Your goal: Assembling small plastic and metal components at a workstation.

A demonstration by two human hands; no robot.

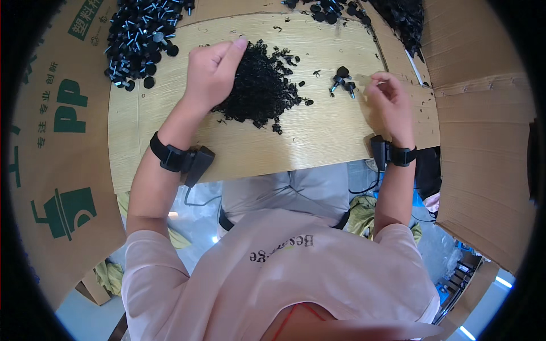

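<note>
My left hand (213,71) is closed, thumb pressed against the fingers, over the upper left of a heap of small black plastic pieces (256,85). Anything in its grip is hidden. To the right, my right hand (393,105) hovers over the board with fingers loosely curled and a gap between thumb and fingertips. I see nothing held there. Just left of it lie a few black-headed bolts (341,78) with shiny metal shanks. Each wrist wears a black strap with a box-shaped device.
A large pile of black-headed bolts (142,42) covers the board's far left corner. More black knobs (327,12) lie at the far edge, near a dark bag (401,23). Cardboard walls (65,142) stand on both sides. Small black bits are scattered over the wooden board (318,142).
</note>
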